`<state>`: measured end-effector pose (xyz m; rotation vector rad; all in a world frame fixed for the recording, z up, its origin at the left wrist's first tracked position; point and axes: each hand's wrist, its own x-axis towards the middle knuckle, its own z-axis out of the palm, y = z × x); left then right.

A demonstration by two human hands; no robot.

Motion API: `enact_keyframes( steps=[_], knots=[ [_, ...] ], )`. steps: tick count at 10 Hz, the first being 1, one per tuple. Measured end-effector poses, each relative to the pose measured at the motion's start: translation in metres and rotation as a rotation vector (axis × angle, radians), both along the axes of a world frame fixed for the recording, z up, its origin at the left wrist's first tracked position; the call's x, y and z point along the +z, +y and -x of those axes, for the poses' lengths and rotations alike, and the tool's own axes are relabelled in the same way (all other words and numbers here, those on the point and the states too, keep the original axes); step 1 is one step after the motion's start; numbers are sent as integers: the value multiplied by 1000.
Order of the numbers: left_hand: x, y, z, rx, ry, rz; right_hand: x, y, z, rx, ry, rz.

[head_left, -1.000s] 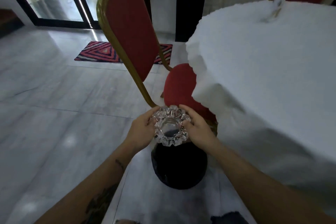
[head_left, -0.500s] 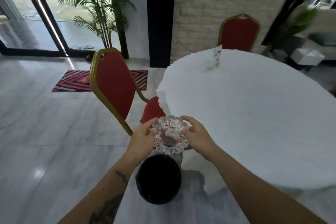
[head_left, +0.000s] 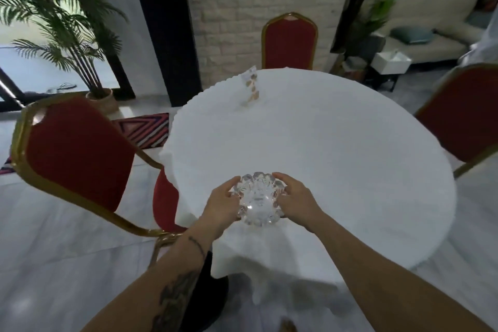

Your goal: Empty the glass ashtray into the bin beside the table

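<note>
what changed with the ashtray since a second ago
Both hands carried the glass ashtray up and away from over the black bin to above the near edge of the white table. The left hand and right hand grip its sides as before.

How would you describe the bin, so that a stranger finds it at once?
Start at the round table with the white cloth. Below its near edge, on the floor under the left forearm, stands the bin. It is the only black, round thing there; the chairs nearby are red and gold.
</note>
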<state>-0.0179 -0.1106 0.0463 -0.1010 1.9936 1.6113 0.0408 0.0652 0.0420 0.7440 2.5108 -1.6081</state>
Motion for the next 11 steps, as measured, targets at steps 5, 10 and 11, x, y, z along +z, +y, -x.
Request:
enact_keyframes(
  steps=[5,10,11],
  knots=[
    [-61,149,64,50,85,268,-53,127,76,26,-101,-104],
    [-66,137,82,-203,233,438,-69,140,74,105,-129,-159],
    [-57,120,84,-325,307,566,-58,144,73,156,-174,-337]
  ],
)
